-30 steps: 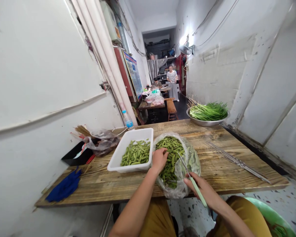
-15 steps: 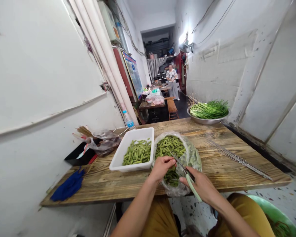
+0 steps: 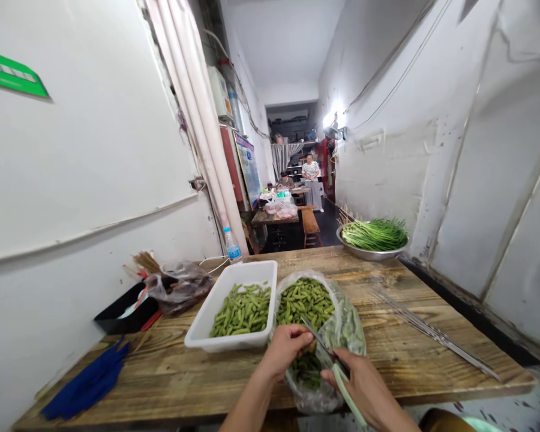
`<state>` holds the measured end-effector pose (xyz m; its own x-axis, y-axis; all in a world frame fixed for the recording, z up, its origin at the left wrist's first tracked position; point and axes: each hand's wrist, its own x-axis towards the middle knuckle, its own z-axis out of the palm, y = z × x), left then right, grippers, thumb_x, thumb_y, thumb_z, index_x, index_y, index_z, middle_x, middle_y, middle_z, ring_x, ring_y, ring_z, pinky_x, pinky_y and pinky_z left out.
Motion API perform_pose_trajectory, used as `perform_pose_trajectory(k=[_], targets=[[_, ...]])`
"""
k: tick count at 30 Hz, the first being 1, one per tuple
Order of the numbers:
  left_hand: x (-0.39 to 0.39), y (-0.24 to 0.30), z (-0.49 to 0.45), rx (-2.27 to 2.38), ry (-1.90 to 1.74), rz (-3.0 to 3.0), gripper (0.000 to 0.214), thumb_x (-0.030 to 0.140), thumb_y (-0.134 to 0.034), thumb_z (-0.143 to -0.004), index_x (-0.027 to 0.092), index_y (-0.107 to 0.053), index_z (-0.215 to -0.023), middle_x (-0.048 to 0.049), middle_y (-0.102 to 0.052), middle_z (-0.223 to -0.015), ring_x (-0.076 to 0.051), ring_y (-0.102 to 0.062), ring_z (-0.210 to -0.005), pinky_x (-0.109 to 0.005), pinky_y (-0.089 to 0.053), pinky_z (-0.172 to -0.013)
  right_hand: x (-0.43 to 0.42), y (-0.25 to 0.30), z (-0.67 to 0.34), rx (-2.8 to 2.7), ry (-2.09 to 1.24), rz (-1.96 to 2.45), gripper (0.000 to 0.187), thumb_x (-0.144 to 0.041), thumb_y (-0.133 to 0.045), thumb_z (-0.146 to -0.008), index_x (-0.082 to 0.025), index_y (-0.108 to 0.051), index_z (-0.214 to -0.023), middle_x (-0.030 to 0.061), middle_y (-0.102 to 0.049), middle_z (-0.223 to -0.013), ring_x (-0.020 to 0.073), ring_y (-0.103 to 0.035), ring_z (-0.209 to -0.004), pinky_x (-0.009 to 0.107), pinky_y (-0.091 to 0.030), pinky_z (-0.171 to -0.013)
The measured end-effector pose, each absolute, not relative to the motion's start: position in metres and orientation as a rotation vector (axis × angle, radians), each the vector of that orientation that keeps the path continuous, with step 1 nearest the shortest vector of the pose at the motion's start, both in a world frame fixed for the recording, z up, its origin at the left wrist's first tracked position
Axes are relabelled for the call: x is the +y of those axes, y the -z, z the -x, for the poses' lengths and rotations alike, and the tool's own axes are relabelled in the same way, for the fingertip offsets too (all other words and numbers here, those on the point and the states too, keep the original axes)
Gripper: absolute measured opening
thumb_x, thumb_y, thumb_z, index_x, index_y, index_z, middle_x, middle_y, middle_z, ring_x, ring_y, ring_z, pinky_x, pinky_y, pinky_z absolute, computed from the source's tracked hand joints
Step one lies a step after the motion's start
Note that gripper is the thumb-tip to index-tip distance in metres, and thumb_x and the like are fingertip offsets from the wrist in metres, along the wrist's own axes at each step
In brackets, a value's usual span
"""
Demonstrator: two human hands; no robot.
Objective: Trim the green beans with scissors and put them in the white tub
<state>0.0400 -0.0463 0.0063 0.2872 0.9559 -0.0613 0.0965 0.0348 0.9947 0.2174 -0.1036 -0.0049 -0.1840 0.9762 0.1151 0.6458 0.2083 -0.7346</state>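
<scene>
Over a clear plastic bag (image 3: 351, 327) of edamame pods (image 3: 308, 300), my two hands are close together. Thumb and fingers of my left hand (image 3: 288, 348) are pinched beside the scissor blades; what lies between the fingertips is too small to make out. My right hand (image 3: 362, 381) grips scissors (image 3: 350, 397) with pale green handles, their blades pointing up and left past my left fingertips. Left of the bag stands a white plastic tub (image 3: 193, 340), with loose edamame pods (image 3: 243, 312) spread over its bottom.
Metal skewers (image 3: 441, 336) lie on the wooden table (image 3: 400, 354) at right. A steel bowl (image 3: 373, 253) of green stalks stands at the back right. A water bottle (image 3: 232, 245), black box (image 3: 126, 309), plastic bag (image 3: 180, 288) and blue cloth (image 3: 87, 378) are at left. Two people are far off.
The view has tipped upward, so the table sits lower in the picture. Both hands and the scissors stay over the bag, in nearly the same pose.
</scene>
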Motion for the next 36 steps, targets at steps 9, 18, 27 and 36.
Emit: perform_pose_trajectory(k=[9,18,27,36], targets=[[-0.035,0.008,-0.039,1.105,-1.183,-1.09,0.035,0.043,-0.073,-0.057,0.015,-0.055,-0.068,0.0063,-0.048,-0.049,-0.006,-0.039,-0.043,-0.018,-0.026,-0.043,-0.093,0.022,-0.224,-1.86,-0.805,1.532,0.037,-0.047,-0.054,-0.076,-0.018,-0.064,-0.096,0.006,-0.07,-0.078,0.023,-0.065,-0.073,0.027,-0.047,-0.067],[-0.06,0.001,-0.062,0.825,-1.126,-0.817,0.042,0.039,-0.077,-0.055,0.017,-0.043,-0.066,0.0025,-0.057,-0.056,-0.011,-0.058,-0.054,-0.019,-0.04,-0.05,-0.095,0.018,-0.221,-1.873,-0.922,1.281,0.041,-0.044,-0.051,-0.079,-0.016,-0.06,-0.108,0.0103,-0.07,-0.098,0.0229,-0.065,-0.09,0.025,-0.048,-0.08],[-0.06,0.009,-0.062,0.857,-1.073,-0.871,0.038,0.037,-0.077,-0.056,0.012,-0.057,-0.075,-0.0024,-0.063,-0.064,-0.01,-0.059,-0.055,-0.02,-0.043,-0.053,-0.097,0.015,-0.219,-1.835,-0.913,1.319,0.043,-0.047,-0.051,-0.08,-0.018,-0.058,-0.112,0.0097,-0.069,-0.1,0.0227,-0.064,-0.093,0.027,-0.047,-0.082],[-0.062,-0.001,-0.056,0.881,-1.166,-0.785,0.036,0.029,-0.075,-0.061,0.01,-0.059,-0.087,-0.0019,-0.063,-0.068,-0.007,-0.057,-0.057,-0.019,-0.045,-0.055,-0.107,0.004,-0.222,-1.836,-0.826,1.53,0.047,-0.05,-0.049,-0.08,-0.017,-0.055,-0.114,0.0106,-0.067,-0.097,0.0252,-0.063,-0.087,0.033,-0.045,-0.078]])
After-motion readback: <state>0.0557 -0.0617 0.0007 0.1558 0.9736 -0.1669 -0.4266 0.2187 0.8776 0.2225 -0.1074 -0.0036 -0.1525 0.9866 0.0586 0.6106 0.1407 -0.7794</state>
